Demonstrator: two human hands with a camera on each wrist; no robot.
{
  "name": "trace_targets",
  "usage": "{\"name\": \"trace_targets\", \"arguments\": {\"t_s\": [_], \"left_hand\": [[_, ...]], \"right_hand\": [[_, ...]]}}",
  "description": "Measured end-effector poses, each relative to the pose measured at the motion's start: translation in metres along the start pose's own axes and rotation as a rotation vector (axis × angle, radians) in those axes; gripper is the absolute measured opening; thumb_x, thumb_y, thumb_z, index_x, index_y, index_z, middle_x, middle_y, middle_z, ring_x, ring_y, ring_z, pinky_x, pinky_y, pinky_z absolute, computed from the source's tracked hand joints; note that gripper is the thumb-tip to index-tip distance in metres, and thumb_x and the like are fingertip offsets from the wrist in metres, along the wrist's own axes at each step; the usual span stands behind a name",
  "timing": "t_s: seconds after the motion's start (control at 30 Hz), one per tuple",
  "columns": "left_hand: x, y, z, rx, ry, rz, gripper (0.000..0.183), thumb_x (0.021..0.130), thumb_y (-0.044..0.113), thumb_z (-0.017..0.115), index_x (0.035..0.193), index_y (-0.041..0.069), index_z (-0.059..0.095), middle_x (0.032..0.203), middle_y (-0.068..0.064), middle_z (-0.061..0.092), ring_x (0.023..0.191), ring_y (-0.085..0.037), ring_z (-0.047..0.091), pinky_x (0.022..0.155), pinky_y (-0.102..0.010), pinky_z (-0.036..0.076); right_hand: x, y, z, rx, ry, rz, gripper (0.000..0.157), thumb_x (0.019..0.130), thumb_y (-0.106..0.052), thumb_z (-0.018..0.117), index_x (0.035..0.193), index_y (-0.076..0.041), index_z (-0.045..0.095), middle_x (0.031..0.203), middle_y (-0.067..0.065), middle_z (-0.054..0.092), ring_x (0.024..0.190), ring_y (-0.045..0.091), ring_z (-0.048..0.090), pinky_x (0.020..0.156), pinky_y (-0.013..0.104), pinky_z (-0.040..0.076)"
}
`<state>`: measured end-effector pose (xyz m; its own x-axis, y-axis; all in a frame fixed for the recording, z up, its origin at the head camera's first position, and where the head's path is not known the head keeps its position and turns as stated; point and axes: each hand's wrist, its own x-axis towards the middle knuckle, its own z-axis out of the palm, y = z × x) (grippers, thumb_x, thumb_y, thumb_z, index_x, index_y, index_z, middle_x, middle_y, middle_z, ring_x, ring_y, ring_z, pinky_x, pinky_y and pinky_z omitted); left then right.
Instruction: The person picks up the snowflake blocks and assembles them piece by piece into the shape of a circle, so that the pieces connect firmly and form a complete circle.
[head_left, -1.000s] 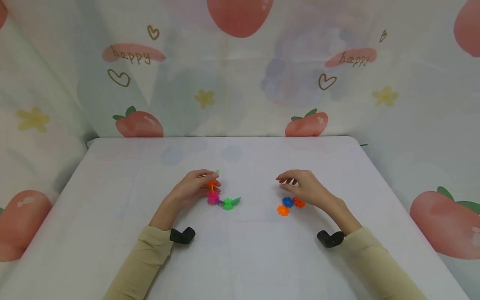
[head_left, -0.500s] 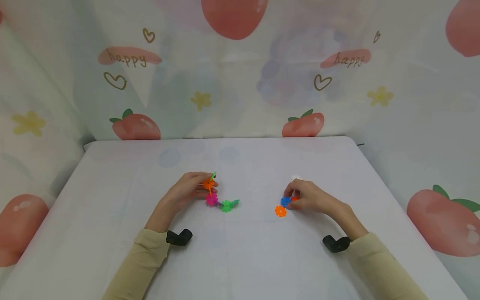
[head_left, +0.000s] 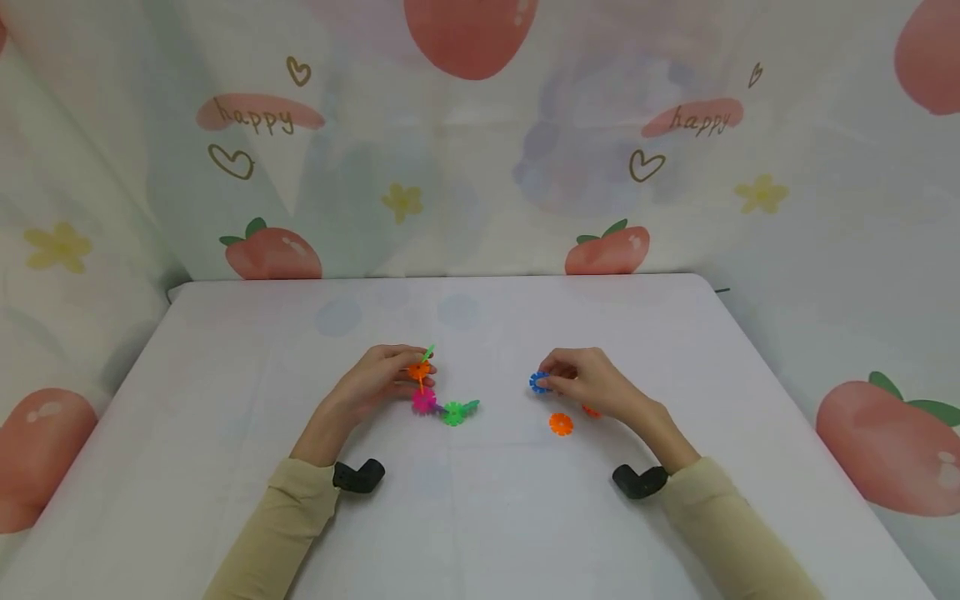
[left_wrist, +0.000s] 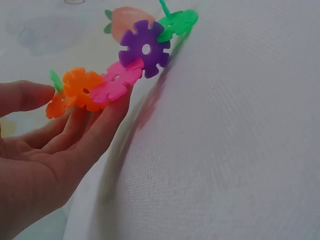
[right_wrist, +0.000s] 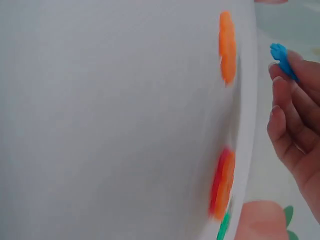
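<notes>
My left hand [head_left: 375, 379] grips one end of a chain of notched plastic flower discs slotted together. Orange discs [left_wrist: 75, 85] lie by the thumb, followed by a pink disc [left_wrist: 107, 91], a purple disc [left_wrist: 131, 46] and green discs [left_wrist: 175, 24]. The far green disc [head_left: 453, 414] is at or just above the cloth; I cannot tell which. My right hand [head_left: 600, 383] pinches a loose blue flower disc [head_left: 536, 383] between thumb and fingers, apart from the chain. Below that hand lies an orange disc [head_left: 556, 425], with a red-orange disc [head_left: 592, 412] partly covered by it.
The white cloth-covered table [head_left: 465, 517] reaches back to a printed curtain [head_left: 465, 208]. In the right wrist view, a pink-red disc [right_wrist: 217, 187] and a green edge [right_wrist: 223, 227] show beside orange. Black wrist mounts [head_left: 360, 476] stick out inward from both sleeves.
My right hand came down to the loose discs, took the blue disc and moved it up and left. A white disc seen half a second ago is now hidden. The left hand has kept its hold.
</notes>
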<state>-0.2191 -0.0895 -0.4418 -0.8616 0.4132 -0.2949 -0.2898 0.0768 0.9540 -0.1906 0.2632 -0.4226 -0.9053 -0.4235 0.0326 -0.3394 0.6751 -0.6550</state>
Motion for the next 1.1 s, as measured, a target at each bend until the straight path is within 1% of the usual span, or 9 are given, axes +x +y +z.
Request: {"name": "trace_targets", "arguments": {"t_s": [0.1, 0.2, 0.33, 0.5, 0.6, 0.7, 0.8, 1.03, 1.1], "left_hand": [[0.000, 0.000, 0.000, -0.012, 0.009, -0.006, 0.042, 0.108, 0.018, 0.053, 0.141, -0.009, 0.053, 0.117, -0.021, 0.070, 0.091, -0.017, 0.073, 0.087, -0.028, 0.061], [0.000, 0.000, 0.000, -0.025, 0.009, -0.007, 0.042, 0.108, 0.018, 0.054, 0.141, -0.008, 0.053, 0.117, -0.022, 0.070, 0.091, -0.017, 0.073, 0.087, -0.028, 0.061], [0.002, 0.000, 0.001, -0.029, 0.004, -0.012, 0.043, 0.108, 0.018, 0.053, 0.142, -0.008, 0.053, 0.116, -0.019, 0.070, 0.092, -0.017, 0.073, 0.088, -0.028, 0.061], [0.003, 0.001, 0.001, -0.008, 0.011, -0.037, 0.039, 0.107, 0.020, 0.056, 0.134, -0.009, 0.059, 0.114, -0.019, 0.072, 0.092, -0.017, 0.073, 0.089, -0.029, 0.061], [0.003, 0.002, 0.002, 0.013, 0.007, -0.041, 0.039, 0.108, 0.020, 0.055, 0.130, -0.010, 0.062, 0.113, -0.018, 0.074, 0.093, -0.017, 0.074, 0.092, -0.029, 0.060], [0.001, 0.002, 0.002, 0.010, 0.003, -0.039, 0.038, 0.108, 0.020, 0.054, 0.128, -0.010, 0.064, 0.112, -0.017, 0.075, 0.094, -0.017, 0.074, 0.094, -0.030, 0.059], [0.001, 0.002, 0.001, 0.001, -0.007, -0.021, 0.038, 0.108, 0.019, 0.054, 0.128, -0.011, 0.064, 0.110, -0.017, 0.076, 0.095, -0.018, 0.074, 0.095, -0.031, 0.059], [0.002, -0.001, 0.001, -0.004, -0.017, -0.011, 0.037, 0.108, 0.016, 0.052, 0.129, -0.012, 0.063, 0.112, -0.019, 0.075, 0.096, -0.019, 0.075, 0.095, -0.033, 0.059], [0.002, -0.001, 0.001, -0.003, -0.014, -0.012, 0.037, 0.108, 0.016, 0.052, 0.130, -0.012, 0.062, 0.114, -0.021, 0.075, 0.095, -0.019, 0.075, 0.094, -0.032, 0.059]], "right_hand": [[0.012, -0.007, 0.008, 0.072, 0.014, -0.012, 0.010, 0.095, -0.017, 0.075, 0.102, -0.009, 0.074, 0.079, 0.003, 0.074, 0.071, 0.016, 0.068, 0.069, 0.023, 0.056], [0.025, -0.013, 0.016, 0.120, 0.031, -0.018, 0.013, 0.097, -0.017, 0.073, 0.107, -0.008, 0.073, 0.080, 0.004, 0.074, 0.072, 0.019, 0.070, 0.070, 0.024, 0.057], [0.040, -0.021, 0.025, 0.138, 0.060, -0.027, 0.017, 0.099, -0.017, 0.071, 0.112, -0.007, 0.072, 0.083, 0.006, 0.075, 0.075, 0.021, 0.070, 0.073, 0.024, 0.057], [0.057, -0.033, 0.035, 0.165, 0.096, -0.051, 0.019, 0.099, -0.014, 0.070, 0.115, -0.005, 0.072, 0.087, 0.007, 0.076, 0.077, 0.022, 0.071, 0.074, 0.025, 0.060], [0.067, -0.039, 0.042, 0.201, 0.111, -0.073, 0.018, 0.099, -0.013, 0.070, 0.115, -0.004, 0.072, 0.086, 0.008, 0.077, 0.077, 0.024, 0.072, 0.074, 0.029, 0.061], [0.076, -0.044, 0.047, 0.228, 0.117, -0.092, 0.018, 0.099, -0.013, 0.069, 0.114, -0.004, 0.072, 0.086, 0.009, 0.077, 0.077, 0.027, 0.073, 0.074, 0.032, 0.062], [0.082, -0.049, 0.052, 0.242, 0.117, -0.108, 0.018, 0.100, -0.013, 0.068, 0.115, -0.004, 0.073, 0.087, 0.009, 0.077, 0.077, 0.028, 0.073, 0.074, 0.032, 0.062], [0.089, -0.056, 0.059, 0.235, 0.129, -0.141, 0.018, 0.099, -0.011, 0.069, 0.115, -0.005, 0.074, 0.087, 0.005, 0.077, 0.076, 0.016, 0.071, 0.073, 0.028, 0.061], [0.091, -0.056, 0.061, 0.238, 0.124, -0.148, 0.019, 0.099, -0.011, 0.069, 0.116, -0.005, 0.074, 0.088, 0.004, 0.077, 0.076, 0.015, 0.071, 0.074, 0.028, 0.061]]}}
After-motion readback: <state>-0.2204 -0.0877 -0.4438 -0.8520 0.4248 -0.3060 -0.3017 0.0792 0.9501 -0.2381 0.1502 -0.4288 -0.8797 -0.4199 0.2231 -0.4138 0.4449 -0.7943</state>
